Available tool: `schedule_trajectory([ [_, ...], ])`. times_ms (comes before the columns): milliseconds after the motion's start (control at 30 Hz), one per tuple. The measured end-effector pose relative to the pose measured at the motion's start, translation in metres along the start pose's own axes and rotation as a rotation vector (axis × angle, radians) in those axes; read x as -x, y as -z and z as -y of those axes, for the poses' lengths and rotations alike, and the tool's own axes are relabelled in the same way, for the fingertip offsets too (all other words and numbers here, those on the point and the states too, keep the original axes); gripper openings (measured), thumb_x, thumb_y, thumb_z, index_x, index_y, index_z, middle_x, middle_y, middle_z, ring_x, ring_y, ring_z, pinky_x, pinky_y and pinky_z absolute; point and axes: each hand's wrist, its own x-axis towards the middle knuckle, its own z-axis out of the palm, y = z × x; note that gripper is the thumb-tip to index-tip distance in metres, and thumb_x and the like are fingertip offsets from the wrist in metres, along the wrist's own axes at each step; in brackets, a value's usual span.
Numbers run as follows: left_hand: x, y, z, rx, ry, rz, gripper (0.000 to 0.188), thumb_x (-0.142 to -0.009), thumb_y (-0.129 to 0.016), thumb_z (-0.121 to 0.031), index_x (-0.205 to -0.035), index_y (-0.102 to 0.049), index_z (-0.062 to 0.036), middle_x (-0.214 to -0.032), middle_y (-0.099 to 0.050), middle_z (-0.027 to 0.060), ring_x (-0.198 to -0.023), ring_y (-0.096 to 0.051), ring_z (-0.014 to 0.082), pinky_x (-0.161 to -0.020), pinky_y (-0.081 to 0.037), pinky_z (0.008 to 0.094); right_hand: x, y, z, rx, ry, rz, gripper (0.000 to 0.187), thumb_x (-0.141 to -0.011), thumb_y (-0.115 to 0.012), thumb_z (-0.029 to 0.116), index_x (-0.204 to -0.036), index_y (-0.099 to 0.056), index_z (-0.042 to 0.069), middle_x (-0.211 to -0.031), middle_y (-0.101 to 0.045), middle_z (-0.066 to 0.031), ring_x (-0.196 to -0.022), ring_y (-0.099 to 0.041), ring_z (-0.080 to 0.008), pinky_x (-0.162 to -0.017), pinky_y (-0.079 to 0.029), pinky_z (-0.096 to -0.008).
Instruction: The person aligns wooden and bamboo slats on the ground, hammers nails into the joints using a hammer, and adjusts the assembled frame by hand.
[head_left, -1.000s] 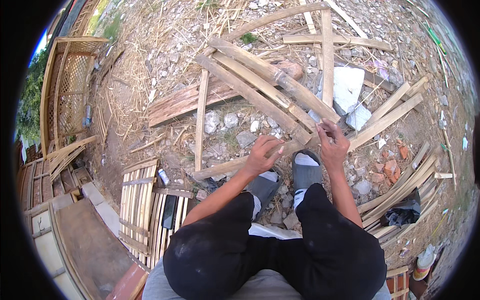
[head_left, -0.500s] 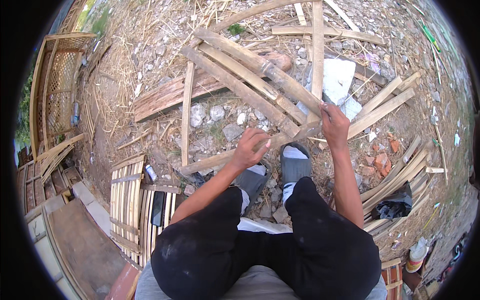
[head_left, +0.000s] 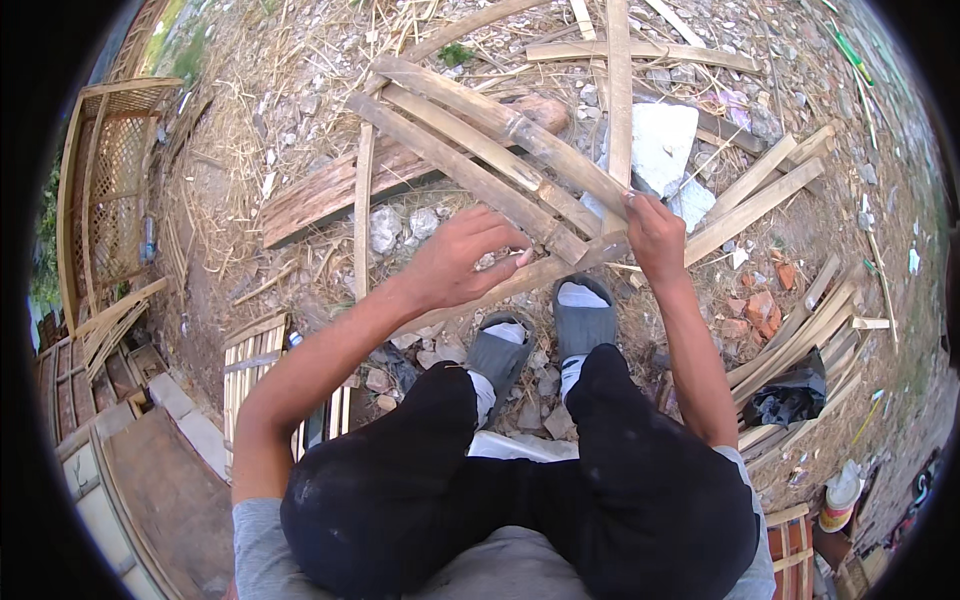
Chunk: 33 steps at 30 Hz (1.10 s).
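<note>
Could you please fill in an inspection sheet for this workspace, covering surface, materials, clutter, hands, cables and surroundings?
Surface: uneven ground strewn with stones and dry straw.
Job's things: three slanting slats lie roughly side by side, near ends by a crosswise slat.
Clutter: white block, weathered beam, broken red brick, black plastic bag.
Hands: left hand is over the crosswise slat, fingers curled; right hand has its fingers at the near end of the farthest slanting slat; neither grip can be told for certain.
Cables: nothing seen.
Surroundings: lattice panel at far left; white tub at lower right.
</note>
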Motion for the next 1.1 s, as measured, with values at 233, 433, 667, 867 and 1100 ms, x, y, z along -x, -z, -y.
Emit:
schedule_trajectory([
  [233,-0.100,-0.011,0.013,-0.158,-0.137,0.361,0.042,-0.085,-0.068,-0.015,-0.123,-0.056,-0.0062,-0.113,-0.062,0.0139,-0.109,-0.058,0.0333,-0.094,-0.047,0.0434,0.008,0.000,0.000,-0.001,-0.081,-0.038,0.011,-0.086,-0.067,-0.003,-0.096,-0.069,0.002,-0.090,-0.071,-0.0145,-0.077,-0.071,-0.0310,-0.064,-0.056,-0.0360],
  [433,-0.110,-0.117,0.060,0.154,-0.049,0.068,0.055,-0.074,-0.072,-0.015,-0.126,-0.055,-0.0060,-0.118,-0.063,0.0156,-0.112,-0.059,0.0333,-0.098,-0.045,0.0434,0.011,-0.002,-0.002,-0.002,-0.075,0.003,0.014,-0.082,-0.067,-0.004,-0.095,-0.069,0.001,-0.089,-0.071,-0.0154,-0.077,-0.071,-0.0312,-0.063,-0.056,-0.0378],
  [667,-0.110,-0.137,0.064,0.208,-0.076,-0.095,0.040,-0.071,-0.076,-0.015,-0.109,-0.067,-0.0078,-0.107,-0.068,0.0099,-0.105,-0.062,0.0311,-0.096,-0.046,0.0421,0.014,-0.008,-0.004,-0.043,-0.066,-0.083,0.010,-0.086,-0.069,-0.002,-0.095,-0.071,-0.001,-0.089,-0.072,-0.0170,-0.080,-0.072,-0.0318,-0.066,-0.057,-0.0366],
  [867,-0.113,-0.137,0.065,0.302,-0.015,-0.154,0.029,-0.071,-0.076,-0.006,-0.100,-0.071,-0.0056,-0.104,-0.071,0.0095,-0.104,-0.065,0.0290,-0.094,-0.050,0.0391,0.008,-0.003,0.004,-0.092,-0.095,-0.135,0.011,-0.086,-0.071,-0.001,-0.097,-0.071,-0.002,-0.096,-0.072,-0.0150,-0.081,-0.072,-0.0269,-0.068,-0.057,-0.0346],
  [1100,-0.113,-0.136,0.068,0.344,0.157,-0.060,0.021,-0.076,-0.075,-0.006,-0.097,-0.078,-0.0076,-0.117,-0.069,0.0108,-0.111,-0.064,0.0244,-0.098,-0.049,0.0349,0.012,-0.005,0.002,-0.149,-0.102,-0.181,0.014,-0.084,-0.074,0.000,-0.098,-0.072,0.001,-0.099,-0.068,-0.0122,-0.081,-0.071,-0.0242,-0.067,-0.056,-0.0327],
])
